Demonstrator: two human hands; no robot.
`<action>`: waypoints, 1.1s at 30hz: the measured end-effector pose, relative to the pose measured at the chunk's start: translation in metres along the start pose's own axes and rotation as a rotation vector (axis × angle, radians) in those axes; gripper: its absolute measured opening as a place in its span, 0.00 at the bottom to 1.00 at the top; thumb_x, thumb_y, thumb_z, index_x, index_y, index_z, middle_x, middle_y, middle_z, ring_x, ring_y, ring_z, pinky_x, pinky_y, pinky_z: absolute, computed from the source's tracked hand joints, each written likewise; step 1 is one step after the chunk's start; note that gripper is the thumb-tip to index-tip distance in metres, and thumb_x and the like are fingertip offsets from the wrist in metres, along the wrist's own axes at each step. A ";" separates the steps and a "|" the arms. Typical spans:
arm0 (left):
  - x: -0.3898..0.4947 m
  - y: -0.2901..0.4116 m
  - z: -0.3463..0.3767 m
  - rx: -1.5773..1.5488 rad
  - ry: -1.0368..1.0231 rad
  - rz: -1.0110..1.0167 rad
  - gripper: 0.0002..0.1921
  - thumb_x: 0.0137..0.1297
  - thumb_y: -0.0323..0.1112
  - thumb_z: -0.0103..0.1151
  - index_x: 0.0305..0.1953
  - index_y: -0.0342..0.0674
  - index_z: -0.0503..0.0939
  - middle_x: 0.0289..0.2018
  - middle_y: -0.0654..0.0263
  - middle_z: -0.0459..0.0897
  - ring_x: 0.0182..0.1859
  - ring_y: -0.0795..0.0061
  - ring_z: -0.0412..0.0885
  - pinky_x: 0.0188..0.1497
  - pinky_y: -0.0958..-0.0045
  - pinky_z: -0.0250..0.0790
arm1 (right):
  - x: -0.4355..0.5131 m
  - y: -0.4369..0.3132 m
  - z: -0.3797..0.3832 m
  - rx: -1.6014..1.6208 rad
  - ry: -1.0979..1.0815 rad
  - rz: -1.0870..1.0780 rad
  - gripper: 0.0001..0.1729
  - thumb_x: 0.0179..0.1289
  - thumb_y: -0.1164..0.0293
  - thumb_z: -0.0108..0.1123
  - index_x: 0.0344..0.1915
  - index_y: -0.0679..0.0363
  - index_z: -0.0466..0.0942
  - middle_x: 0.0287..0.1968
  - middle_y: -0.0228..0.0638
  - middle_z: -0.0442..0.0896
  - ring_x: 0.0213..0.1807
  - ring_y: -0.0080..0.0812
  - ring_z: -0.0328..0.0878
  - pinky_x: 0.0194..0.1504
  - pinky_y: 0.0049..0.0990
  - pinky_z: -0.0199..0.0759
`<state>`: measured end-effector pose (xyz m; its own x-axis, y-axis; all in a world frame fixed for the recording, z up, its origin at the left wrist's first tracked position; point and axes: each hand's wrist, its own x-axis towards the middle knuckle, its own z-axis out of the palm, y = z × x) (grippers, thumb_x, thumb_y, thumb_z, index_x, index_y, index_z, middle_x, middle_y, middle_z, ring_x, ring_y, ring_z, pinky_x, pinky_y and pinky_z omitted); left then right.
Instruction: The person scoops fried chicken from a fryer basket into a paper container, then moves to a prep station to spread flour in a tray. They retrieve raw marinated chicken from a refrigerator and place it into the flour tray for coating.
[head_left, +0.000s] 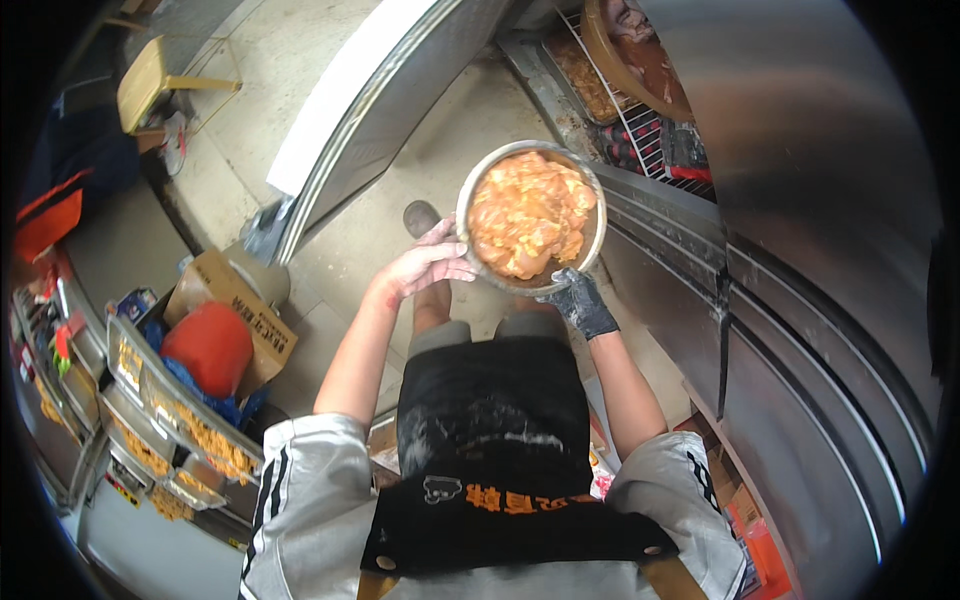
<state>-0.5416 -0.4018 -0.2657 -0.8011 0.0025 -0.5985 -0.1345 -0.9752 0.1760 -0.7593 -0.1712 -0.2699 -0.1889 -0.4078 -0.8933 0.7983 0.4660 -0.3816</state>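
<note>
A round metal bowl (465, 196) is held up in front of me, above the floor. Raw marinated meat (529, 214), orange and glossy, fills much of it. My left hand (431, 262), bare and dusted with white powder, supports the bowl's lower left rim with the fingers partly beneath it. At the lower right rim, my right hand (581, 304) in a dark glove grips the bowl with its thumb over the edge. The undersides of both holds are hidden. Beyond the bowl stands an opened steel refrigerator, its wire shelf (643, 139) visible.
The swung-out refrigerator door (375, 142) rises ahead left. Inside the refrigerator sit a large tub (600, 56) and a tray of meat (577, 75). Trays of fried food (202, 435), a cardboard box (262, 330) and a red container (210, 349) stand left. A yellow stool (142, 86) is farther off.
</note>
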 end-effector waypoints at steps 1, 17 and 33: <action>0.009 0.008 -0.005 0.028 0.014 -0.001 0.37 0.63 0.28 0.54 0.69 0.41 0.46 0.54 0.55 0.71 0.48 0.64 0.79 0.50 0.64 0.74 | 0.013 -0.005 0.001 -0.249 -0.011 -0.047 0.10 0.68 0.70 0.47 0.37 0.64 0.74 0.31 0.34 0.77 0.30 0.31 0.77 0.33 0.31 0.79; 0.164 -0.049 -0.140 -0.032 0.350 -0.083 0.13 0.55 0.26 0.50 0.41 0.24 0.72 0.31 0.53 0.80 0.30 0.61 0.81 0.36 0.63 0.77 | 0.225 -0.043 -0.062 -0.526 -0.237 0.062 0.13 0.62 0.65 0.59 0.42 0.62 0.74 0.29 0.30 0.78 0.28 0.18 0.74 0.28 0.21 0.72; 0.097 -0.130 -0.159 0.246 0.627 -0.126 0.10 0.59 0.34 0.50 0.27 0.35 0.77 0.21 0.61 0.76 0.24 0.74 0.75 0.26 0.74 0.69 | 0.200 -0.024 -0.136 -0.269 0.014 -0.051 0.25 0.68 0.64 0.52 0.63 0.57 0.64 0.51 0.31 0.76 0.49 0.26 0.75 0.50 0.26 0.72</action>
<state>-0.5092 -0.3099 -0.4709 -0.2918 -0.0881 -0.9524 -0.3924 -0.8971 0.2032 -0.8939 -0.1567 -0.4717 -0.2349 -0.4261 -0.8736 0.6074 0.6374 -0.4742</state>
